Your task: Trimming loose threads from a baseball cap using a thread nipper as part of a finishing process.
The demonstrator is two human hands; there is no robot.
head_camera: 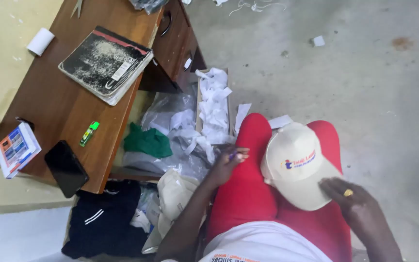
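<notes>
Grey floor, wooden desk (64,102) at 10 o'clock | cream cap (294,162) rests on our red lap | right hand (352,199) presses its brim, fingers flat | left hand (229,162) pinches small purple thing (232,156) | we should keep cap steady.

Matt cloth cap (294,167) — glossy wooden desk (69,102).

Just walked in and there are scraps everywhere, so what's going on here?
A seated person in red trousers has a cream cap resting on their lap. The right hand, wearing a gold ring, rests on the cap's brim. The left hand pinches a small purple thing beside the thigh. White paper strips fill a narrow box on the floor, next to a wooden desk with a worn book.
</notes>
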